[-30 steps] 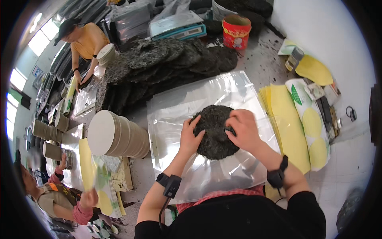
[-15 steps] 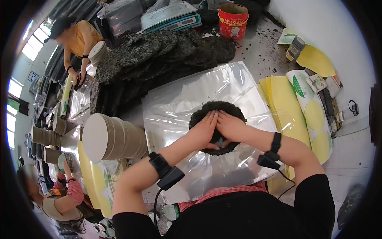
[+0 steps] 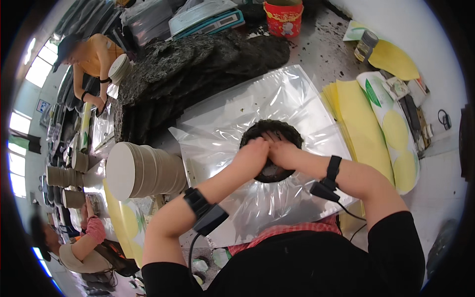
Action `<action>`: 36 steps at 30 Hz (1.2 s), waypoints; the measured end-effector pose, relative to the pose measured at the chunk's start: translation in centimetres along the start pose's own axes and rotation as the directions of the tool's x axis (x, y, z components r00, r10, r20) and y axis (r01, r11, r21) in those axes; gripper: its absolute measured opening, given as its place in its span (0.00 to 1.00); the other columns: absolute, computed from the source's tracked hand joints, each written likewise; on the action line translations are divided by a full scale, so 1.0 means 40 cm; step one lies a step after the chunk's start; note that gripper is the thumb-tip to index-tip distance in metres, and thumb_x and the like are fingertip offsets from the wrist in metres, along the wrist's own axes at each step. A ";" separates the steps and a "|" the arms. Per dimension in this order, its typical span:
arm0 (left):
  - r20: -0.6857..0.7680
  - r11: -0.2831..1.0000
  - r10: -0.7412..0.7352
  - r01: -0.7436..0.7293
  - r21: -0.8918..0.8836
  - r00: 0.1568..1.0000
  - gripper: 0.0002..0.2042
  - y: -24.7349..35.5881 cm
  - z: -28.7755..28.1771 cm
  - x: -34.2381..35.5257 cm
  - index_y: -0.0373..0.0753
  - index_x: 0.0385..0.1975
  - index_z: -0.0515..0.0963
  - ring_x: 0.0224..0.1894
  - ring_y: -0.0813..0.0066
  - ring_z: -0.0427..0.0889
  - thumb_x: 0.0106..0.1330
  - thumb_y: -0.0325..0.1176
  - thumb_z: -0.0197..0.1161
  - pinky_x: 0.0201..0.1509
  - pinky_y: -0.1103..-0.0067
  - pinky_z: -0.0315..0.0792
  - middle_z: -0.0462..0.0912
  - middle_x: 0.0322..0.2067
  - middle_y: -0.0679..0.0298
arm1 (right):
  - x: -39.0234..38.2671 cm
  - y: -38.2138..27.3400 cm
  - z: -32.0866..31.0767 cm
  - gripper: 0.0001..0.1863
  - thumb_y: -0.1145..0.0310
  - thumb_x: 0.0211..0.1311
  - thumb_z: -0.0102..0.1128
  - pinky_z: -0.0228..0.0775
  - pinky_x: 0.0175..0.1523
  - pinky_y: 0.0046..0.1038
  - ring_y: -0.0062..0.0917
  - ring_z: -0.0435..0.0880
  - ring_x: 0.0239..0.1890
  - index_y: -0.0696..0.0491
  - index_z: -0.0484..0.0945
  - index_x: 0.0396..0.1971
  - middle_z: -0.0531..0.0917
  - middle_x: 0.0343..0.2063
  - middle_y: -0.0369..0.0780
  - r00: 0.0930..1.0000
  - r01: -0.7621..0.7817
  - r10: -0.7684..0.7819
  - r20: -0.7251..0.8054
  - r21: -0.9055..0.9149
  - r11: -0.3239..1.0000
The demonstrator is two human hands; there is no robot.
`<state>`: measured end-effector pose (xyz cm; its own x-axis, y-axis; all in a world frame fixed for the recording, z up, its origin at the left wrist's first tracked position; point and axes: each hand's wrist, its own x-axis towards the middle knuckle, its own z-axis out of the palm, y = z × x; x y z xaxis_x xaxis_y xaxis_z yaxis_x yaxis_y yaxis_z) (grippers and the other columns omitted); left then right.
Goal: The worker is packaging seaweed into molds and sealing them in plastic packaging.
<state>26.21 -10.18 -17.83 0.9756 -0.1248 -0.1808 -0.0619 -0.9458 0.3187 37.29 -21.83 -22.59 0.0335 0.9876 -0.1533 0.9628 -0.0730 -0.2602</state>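
A round, dark cake of what looks like dried seaweed [image 3: 294, 132] lies on a stack of clear plastic sheets [image 3: 213, 123]. It has a raised, ragged rim, and a paler, shiny patch shows at its near middle. Both my hands are on its middle, touching each other. My left hand [image 3: 253, 156] has its fingers curled inward, and its fingertips are hidden. My right hand [image 3: 284, 151] is laid over the cake with its fingers stretched forward. Creases in the film spread out around the cake.
A tall pile of dark seaweed cakes [image 3: 198, 64] stands beyond the sheets. Grey discs [image 3: 148, 171] are stacked at left, yellow label sheets [image 3: 361, 128] lie at right. Behind are a scale [image 3: 208, 22], red bucket [image 3: 283, 20] and jar [image 3: 366, 47]. Two people work at left.
My left hand has drawn its stretched fingers into a curl. Both hands stay together over the seaweed cake, and the film around it is more creased.
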 end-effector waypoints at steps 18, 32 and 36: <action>-0.432 0.926 -0.251 0.345 0.152 0.866 0.08 -0.133 -0.184 0.034 0.43 0.28 0.81 0.31 0.56 0.79 0.54 0.39 0.61 0.39 0.66 0.72 0.79 0.23 0.57 | -0.009 -0.048 0.005 0.56 0.55 0.39 0.73 0.49 0.65 0.53 0.49 0.49 0.68 0.50 0.48 0.67 0.51 0.65 0.57 0.987 -0.067 0.066 0.147 0.004 0.998; -0.373 0.706 -0.705 0.549 -0.447 0.604 0.14 0.137 0.219 -0.580 0.36 0.46 0.71 0.44 0.63 0.77 0.61 0.31 0.57 0.45 0.69 0.71 0.77 0.40 0.55 | -0.045 -0.104 0.003 0.58 0.55 0.36 0.75 0.49 0.64 0.54 0.51 0.52 0.66 0.55 0.48 0.66 0.53 0.62 0.60 0.983 -0.182 0.182 -0.005 0.003 0.983; -0.644 0.973 -0.062 0.189 0.130 0.763 0.29 0.198 0.256 -0.354 0.42 0.54 0.71 0.53 0.64 0.73 0.47 0.35 0.64 0.56 0.70 0.65 0.76 0.50 0.59 | -0.059 -0.126 0.022 0.54 0.56 0.41 0.72 0.47 0.65 0.56 0.53 0.50 0.67 0.55 0.49 0.66 0.52 0.62 0.61 0.970 -0.237 0.236 0.054 0.011 0.972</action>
<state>9.74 -18.98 -22.29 0.8837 0.1566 0.4411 0.0971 -0.9832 0.1545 32.10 -23.92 -21.76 0.2450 0.9337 -0.2612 0.9245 -0.3061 -0.2270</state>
